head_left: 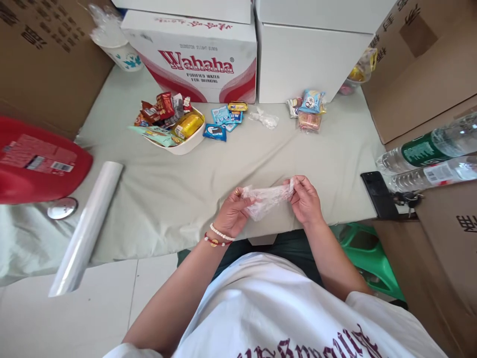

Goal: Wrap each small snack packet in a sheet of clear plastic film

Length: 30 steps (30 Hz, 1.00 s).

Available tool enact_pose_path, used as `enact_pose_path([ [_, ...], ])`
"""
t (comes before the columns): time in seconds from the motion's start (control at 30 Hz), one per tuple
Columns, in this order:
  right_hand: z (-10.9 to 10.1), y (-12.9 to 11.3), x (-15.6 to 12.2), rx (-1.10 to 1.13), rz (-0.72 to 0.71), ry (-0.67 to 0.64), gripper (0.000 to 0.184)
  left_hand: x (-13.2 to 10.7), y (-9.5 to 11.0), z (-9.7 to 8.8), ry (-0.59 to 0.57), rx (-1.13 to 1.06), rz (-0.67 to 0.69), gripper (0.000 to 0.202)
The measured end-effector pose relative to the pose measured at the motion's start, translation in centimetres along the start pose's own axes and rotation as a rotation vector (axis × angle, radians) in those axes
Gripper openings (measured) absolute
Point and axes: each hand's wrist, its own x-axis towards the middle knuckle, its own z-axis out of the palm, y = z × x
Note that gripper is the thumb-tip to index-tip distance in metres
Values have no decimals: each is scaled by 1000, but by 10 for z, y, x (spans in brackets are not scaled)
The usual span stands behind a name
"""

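A crumpled clear plastic bag (266, 201) is stretched between my two hands above the table's near edge. My left hand (234, 211), with beaded bracelets on its wrist, pinches the bag's left end. At the other end, my right hand (305, 199) grips a corner between thumb and fingers. Farther back lies another crumpled piece of clear plastic (265, 118). Small blue and yellow packets (223, 119) sit to its left, and several wrapped snacks (310, 107) are grouped to its right.
A white bowl (188, 145) of packaged snacks stands back left. A plastic film roll (89, 223) overhangs the front edge, near a red jug (37, 164). Cartons, including a Wahaba box (201, 59), line the back. On the right are a phone (379, 194), keys and water bottles (428, 149).
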Motion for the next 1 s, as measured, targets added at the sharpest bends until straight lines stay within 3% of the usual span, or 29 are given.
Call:
enact_pose_path([
  [0.1,-8,1,4,31,-39,34,36,-3,7,-7,19,63,27,54],
  [0.2,-21,-2,9,44,-67,101,39,-8,17,-16,-10,190,-46,66],
  [0.33,-35,-12,10,20,-121,155,39,-10,27,-26,38,338,-55,47],
  [0.5,-48,-25,4,-83,-193,181,35,-6,35,-35,70,306,116,41],
  [0.63,-56,-35,-4,-238,-304,321,37,-8,37,-41,212,354,406,36],
  [0.73,-43,-36,-19,-298,-298,394,34,-22,32,-37,362,578,735,21],
  [0.8,-21,-32,-31,-275,-71,215,37,-36,26,-32,369,790,962,6],
  [0.87,7,-23,-41,-216,200,-27,49,-48,18,-28,279,980,1122,8],
  [0.93,34,-11,-43,-149,332,-167,57,-58,10,-27,139,1121,1141,14],
  [1.0,52,-1,-39,-119,318,-193,54,-63,4,-29,30,1206,1034,12],
])
